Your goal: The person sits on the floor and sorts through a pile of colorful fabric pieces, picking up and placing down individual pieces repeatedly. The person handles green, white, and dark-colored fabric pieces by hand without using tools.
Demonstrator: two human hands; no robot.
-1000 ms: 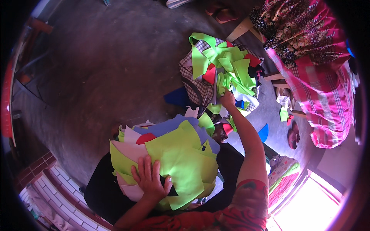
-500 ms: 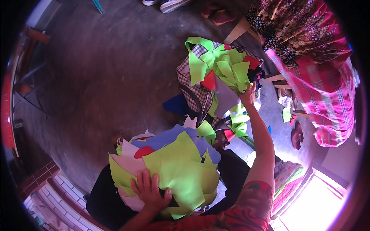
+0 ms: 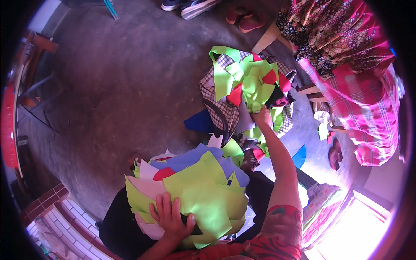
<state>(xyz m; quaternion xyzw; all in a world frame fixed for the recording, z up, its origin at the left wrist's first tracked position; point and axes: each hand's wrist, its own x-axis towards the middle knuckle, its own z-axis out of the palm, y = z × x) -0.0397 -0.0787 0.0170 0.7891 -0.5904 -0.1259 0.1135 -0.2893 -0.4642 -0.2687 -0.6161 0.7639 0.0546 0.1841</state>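
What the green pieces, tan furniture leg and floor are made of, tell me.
Green pieces: cloth or thin foam, perhaps, softly shiny; they bend in broad curves. Tan furniture leg: probably matte wood, from its colour and straight shape. Floor: likely smooth concrete, from its dark, mottled surface.

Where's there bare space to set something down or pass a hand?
The widest free patch is the grey floor, bordered by shoes at top, the checked bag and dark blue scrap rightward, and the scrap pile below. It's crowded around the right hand among the bag's scraps, and between bag and pile, where loose pieces fill the gap.
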